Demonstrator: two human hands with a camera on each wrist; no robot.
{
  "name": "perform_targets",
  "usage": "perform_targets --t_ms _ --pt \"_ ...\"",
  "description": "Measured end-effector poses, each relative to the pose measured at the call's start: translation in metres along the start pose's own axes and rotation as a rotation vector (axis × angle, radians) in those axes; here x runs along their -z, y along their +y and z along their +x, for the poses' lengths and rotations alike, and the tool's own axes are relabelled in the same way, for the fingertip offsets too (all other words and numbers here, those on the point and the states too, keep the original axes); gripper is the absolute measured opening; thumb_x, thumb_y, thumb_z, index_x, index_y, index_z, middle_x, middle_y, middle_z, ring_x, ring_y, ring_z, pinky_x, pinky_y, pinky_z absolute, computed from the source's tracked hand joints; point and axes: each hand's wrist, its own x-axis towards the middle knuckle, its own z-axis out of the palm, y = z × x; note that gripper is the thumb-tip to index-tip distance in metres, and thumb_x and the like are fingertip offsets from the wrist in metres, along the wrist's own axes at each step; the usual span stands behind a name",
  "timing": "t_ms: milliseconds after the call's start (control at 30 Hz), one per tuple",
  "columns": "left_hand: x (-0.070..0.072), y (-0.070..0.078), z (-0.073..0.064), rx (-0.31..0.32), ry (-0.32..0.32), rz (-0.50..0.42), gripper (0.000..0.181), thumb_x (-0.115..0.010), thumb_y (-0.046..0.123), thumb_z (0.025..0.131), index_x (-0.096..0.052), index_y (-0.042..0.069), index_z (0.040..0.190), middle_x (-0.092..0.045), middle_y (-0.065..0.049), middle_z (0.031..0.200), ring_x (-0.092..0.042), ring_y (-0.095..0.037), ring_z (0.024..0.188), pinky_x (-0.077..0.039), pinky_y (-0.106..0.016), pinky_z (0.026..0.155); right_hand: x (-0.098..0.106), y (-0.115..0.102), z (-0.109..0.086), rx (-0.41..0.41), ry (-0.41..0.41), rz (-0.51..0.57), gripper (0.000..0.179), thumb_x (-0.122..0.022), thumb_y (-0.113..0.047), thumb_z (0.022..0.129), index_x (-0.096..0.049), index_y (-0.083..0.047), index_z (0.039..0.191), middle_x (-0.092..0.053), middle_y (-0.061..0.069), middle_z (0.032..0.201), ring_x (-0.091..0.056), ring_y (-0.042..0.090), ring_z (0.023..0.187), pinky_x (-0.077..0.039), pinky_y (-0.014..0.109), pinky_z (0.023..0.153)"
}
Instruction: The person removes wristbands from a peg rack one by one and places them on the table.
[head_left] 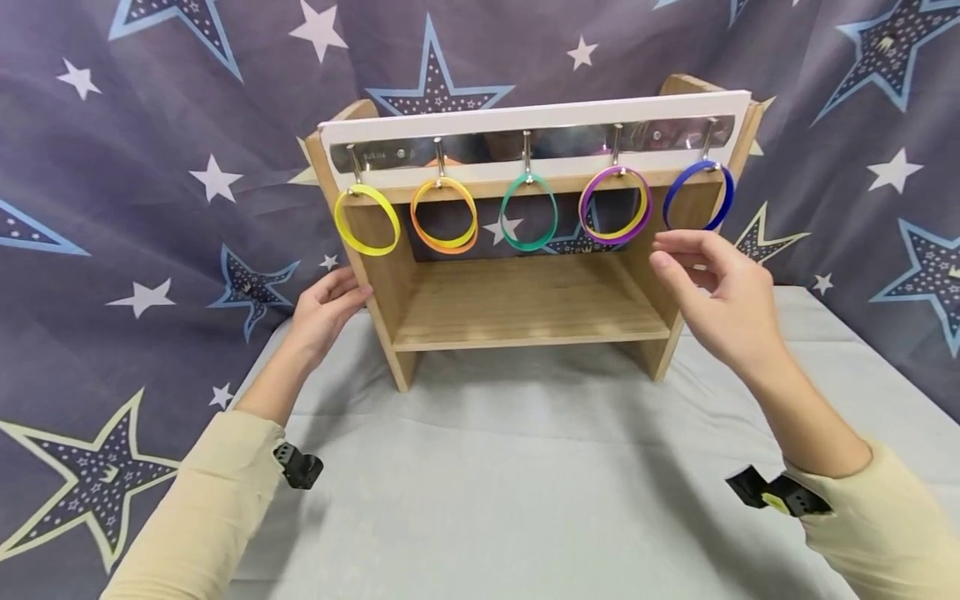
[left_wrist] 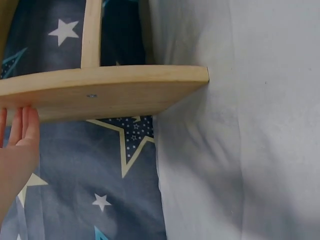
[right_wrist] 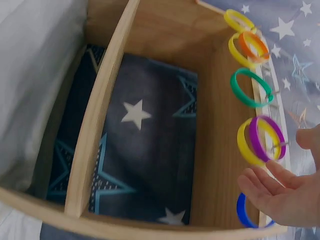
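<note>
A small wooden shelf (head_left: 525, 304) has a metal hook strip (head_left: 480, 143) along its top front. On the hooks hang a yellow ring (head_left: 369, 249), an orange ring and a yellow ring together (head_left: 453, 247), a green ring (head_left: 529, 247), a purple ring (head_left: 583, 204) with a yellow one, and a blue ring (head_left: 727, 204). My left hand (head_left: 326, 312) rests its fingertips on the outer face of the left side panel (left_wrist: 125, 90). Just below the blue ring is my right hand (head_left: 727, 300), fingers loosely bent with nothing between them. From the right wrist view, its fingertips overlap the purple ring's lower edge.
A grey cloth (head_left: 480, 467) covers the table under the shelf. Dark star-patterned fabric (head_left: 172, 108) hangs behind and at both sides. The shelf's lower board (head_left: 525, 329) spans between the two side panels. Black wrist cameras (head_left: 300, 467) sit on both sleeves.
</note>
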Motion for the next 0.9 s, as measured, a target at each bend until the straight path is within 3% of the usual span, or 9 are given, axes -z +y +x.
perform_targets --t_ms 100,333,600,900 --pt "0.003 -0.002 0.000 -0.004 -0.018 -0.017 0.025 -0.060 -0.001 0.091 -0.060 0.016 0.109 -0.066 0.008 0.104 -0.063 -0.001 0.096 -0.054 -0.011 0.087 -0.006 -0.008 0.002 0.006 -0.046 0.023 0.026 -0.064 -0.022 0.093 -0.067 -0.006 0.114 -0.061 -0.029 0.095 -0.059 -0.014 0.087 -0.047 -0.001 0.077" --pt "0.004 -0.001 -0.001 0.002 -0.029 -0.020 0.023 -0.061 0.000 0.090 -0.063 0.018 0.105 -0.068 0.010 0.101 -0.063 0.000 0.096 -0.053 -0.011 0.088 -0.021 -0.030 0.006 0.012 -0.135 0.063 0.027 -0.062 -0.023 0.095 -0.065 -0.007 0.116 -0.070 0.009 0.108 -0.060 -0.013 0.088 -0.049 0.002 0.081" --pt "0.004 0.000 0.000 -0.016 -0.039 -0.048 0.024 -0.059 -0.004 0.090 -0.065 0.017 0.102 -0.069 0.009 0.097 -0.065 -0.001 0.092 -0.053 -0.011 0.088 -0.041 -0.049 0.009 0.066 -0.193 0.128 0.025 -0.062 -0.023 0.094 -0.065 -0.007 0.113 -0.071 0.007 0.109 -0.062 -0.006 0.092 -0.053 0.009 0.083" --pt "0.004 0.000 0.001 -0.012 -0.045 -0.058 0.024 -0.060 -0.004 0.090 -0.065 0.016 0.102 -0.069 0.008 0.098 -0.065 -0.001 0.092 -0.053 -0.011 0.088 -0.069 -0.065 0.012 0.079 -0.277 0.164 0.027 -0.065 -0.025 0.092 -0.065 -0.009 0.114 -0.071 0.005 0.109 -0.067 0.012 0.100 -0.057 0.023 0.089"
